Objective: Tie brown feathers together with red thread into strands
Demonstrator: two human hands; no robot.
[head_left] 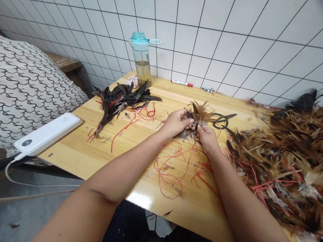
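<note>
Feathers [198, 118] in a small brown bunch sit pinched between the left hand [175, 122] and right hand [207, 136] above the wooden table [75, 152], tips apparently fanning up and away toward the tiled wall; scissors [221, 122] lie just beyond.
</note>
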